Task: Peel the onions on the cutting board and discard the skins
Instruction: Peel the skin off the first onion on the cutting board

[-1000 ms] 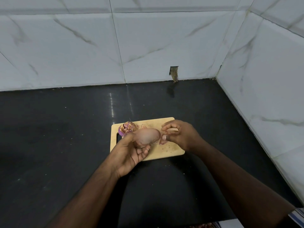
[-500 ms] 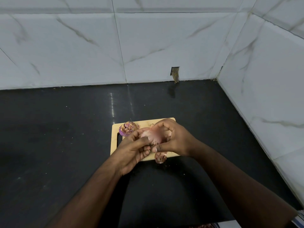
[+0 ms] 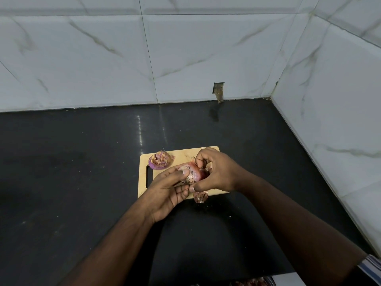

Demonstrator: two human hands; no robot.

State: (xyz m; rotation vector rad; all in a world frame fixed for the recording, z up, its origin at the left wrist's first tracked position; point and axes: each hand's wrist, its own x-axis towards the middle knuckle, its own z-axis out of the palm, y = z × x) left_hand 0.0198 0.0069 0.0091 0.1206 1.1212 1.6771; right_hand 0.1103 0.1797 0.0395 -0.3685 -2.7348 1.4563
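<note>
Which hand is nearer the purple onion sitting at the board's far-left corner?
Left. The left hand sits just below and right of that purple onion, gripping the onion being peeled. The right hand is farther right across the cutting board, gripping the same held onion.

A pinkish-red onion (image 3: pixel 192 173), its papery skin partly loosened and speckled dark, is held just above the middle of the pale wooden cutting board (image 3: pixel 181 156). A second purple onion (image 3: pixel 160 161) rests on the board's far-left corner, flaky torn skin on top. A loose curl of skin (image 3: pixel 200 197) lies at the board's near edge, overhanging it.
</note>
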